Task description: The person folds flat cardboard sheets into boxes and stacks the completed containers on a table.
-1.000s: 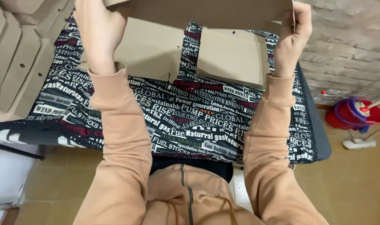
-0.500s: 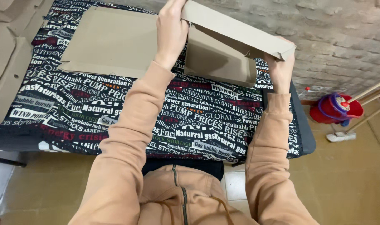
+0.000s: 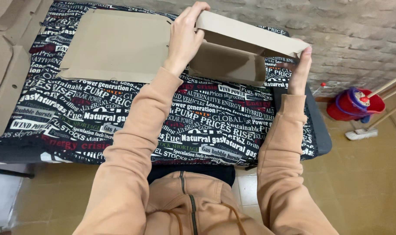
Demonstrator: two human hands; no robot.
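Note:
I hold a partly folded brown cardboard box over the far side of a table covered with a black cloth printed in white lettering. My left hand grips the box's left end, fingers over its raised top flap. My right hand presses flat against the box's right end, fingertips at the flap's corner. The box's lower panel rests on the cloth. A large flat cardboard sheet lies on the cloth to the left of my left hand.
More flat cardboard pieces lie off the table's left edge. A brick wall runs behind the table. On the tiled floor at right stand a red mop bucket and a mop with a wooden handle.
The box has come down from high in front of me to the cloth. The view has dropped and shifted left, bringing the flat sheet into view. Both hands stay on the box's ends.

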